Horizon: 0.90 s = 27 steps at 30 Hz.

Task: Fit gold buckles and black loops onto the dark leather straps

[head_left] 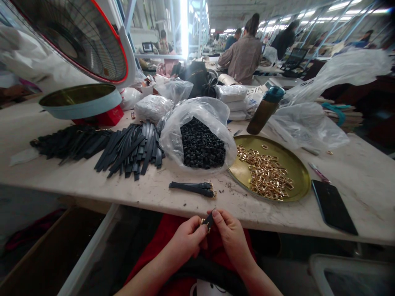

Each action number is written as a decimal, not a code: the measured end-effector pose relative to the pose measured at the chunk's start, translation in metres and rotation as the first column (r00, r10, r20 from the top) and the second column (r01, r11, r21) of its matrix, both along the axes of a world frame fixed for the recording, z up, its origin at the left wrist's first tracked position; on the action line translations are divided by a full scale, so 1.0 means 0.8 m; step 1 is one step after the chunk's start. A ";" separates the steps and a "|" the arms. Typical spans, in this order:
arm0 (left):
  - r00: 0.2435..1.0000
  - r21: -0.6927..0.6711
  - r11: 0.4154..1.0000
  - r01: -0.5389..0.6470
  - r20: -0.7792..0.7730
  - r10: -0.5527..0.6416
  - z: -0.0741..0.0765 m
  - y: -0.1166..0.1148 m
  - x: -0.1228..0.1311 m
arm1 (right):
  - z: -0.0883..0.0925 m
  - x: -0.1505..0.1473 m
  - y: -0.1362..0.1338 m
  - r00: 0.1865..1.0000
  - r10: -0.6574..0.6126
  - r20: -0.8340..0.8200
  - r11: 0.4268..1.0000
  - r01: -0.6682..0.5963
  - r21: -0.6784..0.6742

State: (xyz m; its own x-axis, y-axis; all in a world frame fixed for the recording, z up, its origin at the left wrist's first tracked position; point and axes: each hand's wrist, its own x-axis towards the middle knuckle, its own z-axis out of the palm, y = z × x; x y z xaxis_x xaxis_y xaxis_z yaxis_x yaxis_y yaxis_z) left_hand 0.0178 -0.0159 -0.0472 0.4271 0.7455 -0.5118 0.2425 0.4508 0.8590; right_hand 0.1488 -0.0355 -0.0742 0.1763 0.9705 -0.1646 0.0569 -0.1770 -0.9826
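My left hand (187,240) and my right hand (231,236) meet below the table's front edge, both pinched on a small black strap with a gold buckle (207,221). Just beyond them on the table lie finished black straps with gold buckles (194,188). A round brass tray (298,167) holds a heap of gold buckles (266,173). A clear plastic bag (197,119) is full of small black loops (202,144). To the left lies a pile of black straps (131,150).
A black phone (333,206) lies at the right near the table edge. A brown bottle with a teal cap (265,109) stands behind the tray. A heater with a red rim (83,45) stands at the back left. Plastic bags crowd the back. Other people work farther off.
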 end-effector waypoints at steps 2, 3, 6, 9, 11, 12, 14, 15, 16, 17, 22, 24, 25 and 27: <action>1.000 0.026 1.000 -0.008 0.003 0.008 -0.003 -0.001 0.000 | 0.000 0.000 -0.005 0.990 -0.030 0.140 0.987 0.007 0.161; 1.000 0.058 0.998 -0.007 0.003 0.007 -0.004 -0.002 0.000 | 0.001 0.001 -0.008 0.977 -0.047 0.210 0.967 -0.008 0.254; 1.000 0.201 0.980 -0.007 -0.025 0.012 -0.010 -0.004 0.000 | 0.000 0.006 -0.012 0.948 -0.043 0.314 0.914 -0.090 0.396; 0.998 0.240 0.971 0.006 -0.059 0.009 -0.013 -0.004 -0.001 | 0.000 0.009 -0.008 0.983 0.016 0.185 0.971 -0.060 0.232; 0.998 0.178 0.983 0.036 -0.054 -0.027 -0.012 -0.003 -0.001 | 0.001 0.009 -0.003 0.999 0.029 0.043 0.997 -0.032 0.070; 0.998 0.142 0.989 0.047 -0.045 -0.041 -0.011 -0.002 -0.001 | 0.001 0.009 0.000 1.000 0.026 -0.006 0.999 -0.026 0.019; 0.999 0.091 0.995 0.045 -0.028 -0.042 -0.008 0.001 -0.001 | 0.002 0.007 0.005 0.999 0.017 -0.038 1.000 -0.017 -0.010; 0.999 0.074 0.997 0.035 -0.023 -0.034 -0.006 0.002 0.000 | 0.002 0.006 0.007 0.999 0.011 -0.030 1.000 -0.011 -0.008; 0.999 0.059 0.998 0.026 -0.020 -0.025 -0.005 0.003 0.000 | 0.003 0.005 0.009 1.000 0.007 -0.020 1.000 -0.007 -0.005; 1.000 0.048 0.999 0.017 -0.020 -0.016 -0.004 0.005 0.000 | 0.002 0.004 0.010 1.000 0.000 -0.009 1.000 0.000 -0.001; 0.999 0.026 1.000 -0.014 -0.033 0.015 -0.005 0.009 0.003 | 0.000 0.005 0.010 1.000 -0.003 0.010 1.000 0.003 -0.018; 0.999 0.016 1.000 -0.009 -0.044 0.010 -0.008 0.009 0.003 | 0.000 0.007 0.007 0.996 0.006 0.092 1.000 -0.008 0.013; 0.999 0.026 1.000 -0.011 -0.052 0.012 -0.010 0.008 0.003 | 0.001 0.009 0.005 0.986 0.015 0.168 0.998 -0.026 0.065; 0.997 0.093 0.995 -0.022 -0.071 0.029 -0.010 0.006 0.001 | 0.004 0.010 0.001 0.944 0.044 0.328 0.973 -0.114 0.200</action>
State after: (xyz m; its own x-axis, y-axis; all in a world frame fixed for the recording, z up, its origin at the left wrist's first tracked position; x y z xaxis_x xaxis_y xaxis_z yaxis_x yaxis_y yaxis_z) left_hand 0.0190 -0.0110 -0.0556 0.3717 0.8012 -0.4689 0.2948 0.3771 0.8780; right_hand 0.1571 -0.0348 -0.0713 0.1065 0.9893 0.0998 0.3794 0.0524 -0.9237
